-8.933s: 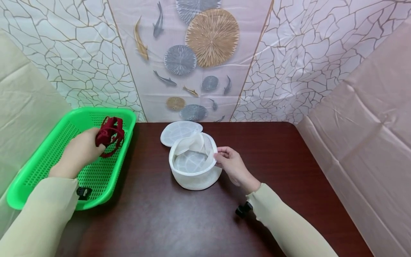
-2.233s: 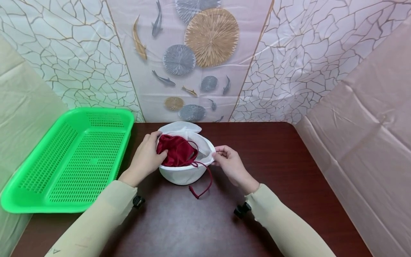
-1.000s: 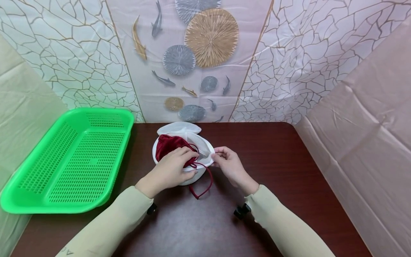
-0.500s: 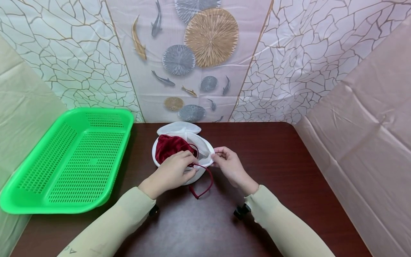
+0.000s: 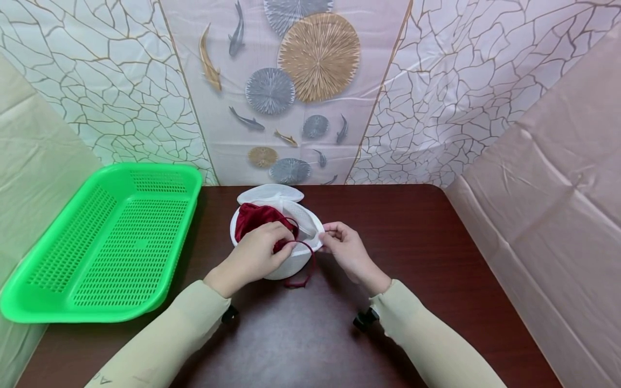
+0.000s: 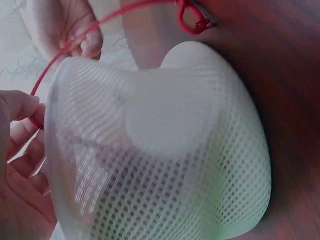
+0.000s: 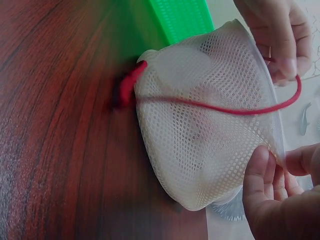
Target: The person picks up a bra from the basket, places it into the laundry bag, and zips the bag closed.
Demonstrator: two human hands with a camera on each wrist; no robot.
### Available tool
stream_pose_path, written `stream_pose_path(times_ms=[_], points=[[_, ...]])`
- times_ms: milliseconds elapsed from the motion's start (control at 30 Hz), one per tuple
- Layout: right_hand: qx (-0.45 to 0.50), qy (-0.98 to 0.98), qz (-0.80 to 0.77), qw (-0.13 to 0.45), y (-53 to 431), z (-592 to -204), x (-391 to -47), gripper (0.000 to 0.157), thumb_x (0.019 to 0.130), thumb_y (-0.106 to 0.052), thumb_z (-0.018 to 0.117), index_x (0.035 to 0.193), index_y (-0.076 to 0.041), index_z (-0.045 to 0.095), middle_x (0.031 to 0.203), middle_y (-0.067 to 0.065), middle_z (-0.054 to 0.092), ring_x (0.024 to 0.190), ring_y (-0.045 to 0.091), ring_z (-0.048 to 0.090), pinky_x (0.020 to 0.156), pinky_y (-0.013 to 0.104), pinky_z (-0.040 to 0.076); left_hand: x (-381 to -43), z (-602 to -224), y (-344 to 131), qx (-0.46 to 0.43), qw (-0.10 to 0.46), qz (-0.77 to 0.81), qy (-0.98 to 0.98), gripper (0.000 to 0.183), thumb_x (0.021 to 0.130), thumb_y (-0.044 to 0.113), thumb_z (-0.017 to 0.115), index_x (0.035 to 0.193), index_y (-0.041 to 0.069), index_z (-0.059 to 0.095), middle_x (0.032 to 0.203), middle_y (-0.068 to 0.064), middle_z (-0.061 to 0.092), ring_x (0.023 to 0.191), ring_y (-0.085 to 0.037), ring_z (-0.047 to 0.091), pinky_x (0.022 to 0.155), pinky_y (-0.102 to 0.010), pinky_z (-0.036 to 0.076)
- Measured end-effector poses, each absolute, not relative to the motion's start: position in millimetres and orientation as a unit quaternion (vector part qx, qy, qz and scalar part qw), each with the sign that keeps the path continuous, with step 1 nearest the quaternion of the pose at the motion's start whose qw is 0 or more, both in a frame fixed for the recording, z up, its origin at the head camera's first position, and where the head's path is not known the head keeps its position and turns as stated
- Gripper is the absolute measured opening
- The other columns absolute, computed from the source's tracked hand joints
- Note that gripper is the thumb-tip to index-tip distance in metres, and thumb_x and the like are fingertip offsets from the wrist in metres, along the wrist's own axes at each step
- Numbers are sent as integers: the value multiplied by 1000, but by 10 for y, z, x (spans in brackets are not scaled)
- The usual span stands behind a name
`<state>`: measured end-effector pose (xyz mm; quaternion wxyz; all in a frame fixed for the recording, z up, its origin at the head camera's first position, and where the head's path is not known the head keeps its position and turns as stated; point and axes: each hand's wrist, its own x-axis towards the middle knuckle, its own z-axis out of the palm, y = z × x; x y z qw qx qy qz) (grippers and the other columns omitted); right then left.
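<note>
A round white mesh laundry bag stands on the table, its top unzipped and the lid flap folded back. Inside lies a dark red satiny cloth item, partly covered by my left hand. Thumb and fingers of that hand pinch its thin red cord at the bag's near rim. From there the cord loops over the rim and down the outside, its end by the bag's base. On the other side, my right hand pinches the bag's right rim between thumb and fingers.
A green plastic basket with slotted sides stands to the left on the dark brown table. A patterned sheet hangs behind, and pale cloth closes off the right side.
The left hand carried the red item from the green basket into the mesh bag. Lately it took hold of the cord and raised it, drawing the dangling end up. The right hand kept its grip.
</note>
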<state>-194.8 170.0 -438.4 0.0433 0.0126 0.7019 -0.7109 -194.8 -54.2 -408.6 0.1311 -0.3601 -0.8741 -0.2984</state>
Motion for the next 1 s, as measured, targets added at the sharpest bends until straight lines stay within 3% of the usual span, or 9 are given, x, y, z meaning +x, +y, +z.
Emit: stream_pose_path(times_ms=[133, 533, 767, 1000], points=[[14, 702, -711, 42, 1691, -4374, -1943, 19, 92, 2, 59, 110, 10, 56, 96, 20, 60, 78, 18, 61, 75, 35, 55, -1960, -4010, -602, -328, 126, -352, -868, 5, 86, 17, 70, 89, 18, 66, 85, 9, 61, 80, -11, 58, 75, -27, 49], [14, 697, -716, 44, 1691, -4378, -1948, 19, 93, 2, 59, 110, 10, 56, 95, 18, 59, 80, 20, 61, 77, 39, 55, -1973, -3835, -698, -259, 67, -527, -807, 5, 90, 15, 69, 90, 14, 64, 79, 5, 62, 71, -13, 57, 67, -29, 49], [12, 695, -717, 45, 1697, -4385, -1948, 21, 93, 2, 59, 111, 11, 55, 93, 16, 59, 78, 18, 61, 77, 38, 55, -2007, -3705, -769, -229, 87, -582, -775, 12, 91, 8, 66, 102, 3, 67, 86, -7, 67, 74, -20, 61, 70, -26, 51], [8, 694, -719, 42, 1691, -4381, -1950, 17, 92, 4, 58, 109, 10, 56, 91, 16, 59, 76, 18, 62, 72, 33, 56, -1854, -3345, -811, -181, 153, -601, -763, 15, 90, -2, 62, 104, -9, 65, 87, -20, 65, 74, -19, 59, 66, -21, 48]])
